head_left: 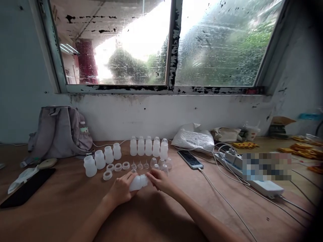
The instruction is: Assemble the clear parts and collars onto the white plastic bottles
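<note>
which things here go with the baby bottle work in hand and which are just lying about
Part of the work, it seems:
- baby bottle in the left hand, right hand at its neck end
- four open bottles
- collar rings
- teats
- clear domed caps
- five capped bottles

Apparently just lying about:
- grey backpack
- smartphone
- power strip
- silvery bag

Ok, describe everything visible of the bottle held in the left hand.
The bottle looks milky white, translucent, perhaps plastic, with a rounded body and a narrower, ridged neck. It lies roughly sideways, its body gripped by the left hand, neck pointing toward the right hand close by. Whether that hand touches it, or it touches the table, is unclear.
</note>
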`<action>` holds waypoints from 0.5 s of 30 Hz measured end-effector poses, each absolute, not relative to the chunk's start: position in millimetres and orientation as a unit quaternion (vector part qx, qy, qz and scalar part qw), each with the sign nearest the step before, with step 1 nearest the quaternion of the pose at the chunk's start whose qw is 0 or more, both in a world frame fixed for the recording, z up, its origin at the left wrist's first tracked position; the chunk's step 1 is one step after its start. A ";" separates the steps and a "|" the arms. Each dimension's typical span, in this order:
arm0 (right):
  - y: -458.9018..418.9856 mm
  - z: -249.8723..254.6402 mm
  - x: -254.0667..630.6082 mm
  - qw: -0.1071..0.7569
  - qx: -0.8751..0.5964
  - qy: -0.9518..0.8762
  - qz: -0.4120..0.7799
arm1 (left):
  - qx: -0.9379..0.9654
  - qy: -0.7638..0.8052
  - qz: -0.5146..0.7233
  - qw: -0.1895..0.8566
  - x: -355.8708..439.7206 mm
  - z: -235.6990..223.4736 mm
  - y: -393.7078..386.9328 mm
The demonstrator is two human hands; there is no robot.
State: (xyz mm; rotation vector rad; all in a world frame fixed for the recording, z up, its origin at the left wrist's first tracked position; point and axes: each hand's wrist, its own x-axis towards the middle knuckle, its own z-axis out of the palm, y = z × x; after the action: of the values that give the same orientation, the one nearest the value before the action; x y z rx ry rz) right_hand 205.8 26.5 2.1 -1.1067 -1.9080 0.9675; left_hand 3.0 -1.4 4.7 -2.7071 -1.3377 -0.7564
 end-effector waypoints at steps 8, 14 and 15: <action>26.5 7.2 208.3 0.438 -0.365 -0.718 0.399 | -0.850 -0.437 -0.284 0.083 1.3 8.3 1.7; 25.4 8.1 211.7 0.433 -0.403 -0.727 0.349 | -0.852 -0.428 -0.283 0.104 0.3 6.5 3.4; 24.9 8.9 212.1 0.433 -0.397 -0.733 0.342 | -0.853 -0.426 -0.281 0.103 0.1 6.0 3.6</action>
State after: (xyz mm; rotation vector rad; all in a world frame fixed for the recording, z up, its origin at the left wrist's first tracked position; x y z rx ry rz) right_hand 212.1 24.9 8.9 -0.9894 -1.8260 0.8532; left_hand 0.1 3.6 6.0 -2.5187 -1.2584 -0.8300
